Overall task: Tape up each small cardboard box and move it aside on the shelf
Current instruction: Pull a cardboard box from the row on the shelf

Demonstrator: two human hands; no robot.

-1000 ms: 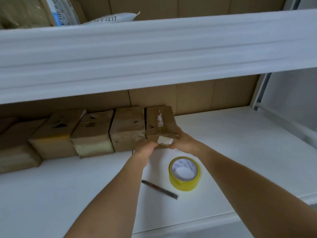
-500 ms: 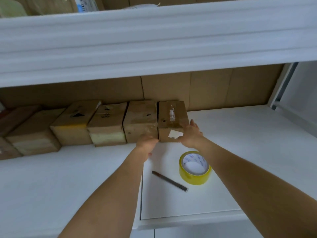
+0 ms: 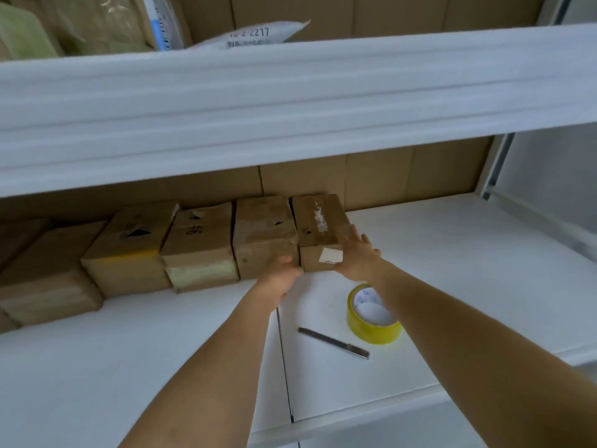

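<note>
left hand (image 3: 280,273): arm stretched forward, fingers loosely curled, thumb up; holds nothing visible | right hand (image 3: 357,257): arm stretched forward, fingers straight and spread, palm turned left

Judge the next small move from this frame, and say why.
Probably draw both hands back off the rightmost box: it sits flush against the row of boxes, the right hand flat on its side, the left hand at its front corner.

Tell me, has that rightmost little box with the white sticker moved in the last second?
Yes. The box with the white sticker has gone back toward the cardboard back wall and now stands in line with the neighbouring box, farther from the tape roll.
</note>
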